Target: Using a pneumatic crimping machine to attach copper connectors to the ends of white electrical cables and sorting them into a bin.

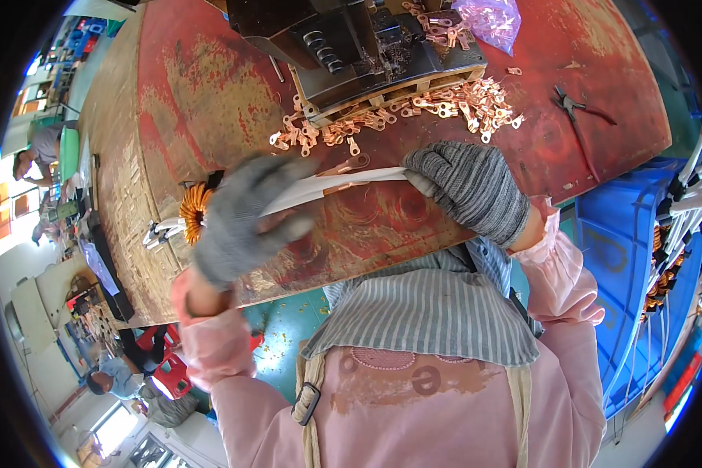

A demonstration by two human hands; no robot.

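My right hand, in a striped grey knit glove, pinches the end of white sleeved leads above the table's front part. My left hand, in a grey glove, is blurred by motion. Its fingers and thumb stand apart on either side of the leads, and whether it touches them I cannot tell. Just left of it lies a ring coil wound with copper wire, partly hidden by the hand. Beyond the leads, many loose copper cable lugs lie heaped along the base of a black press.
The worn red table has pliers with red handles at its right. A clear bag of lugs sits by the press. To my right stands a blue bin with more coils. Other people sit further off at left.
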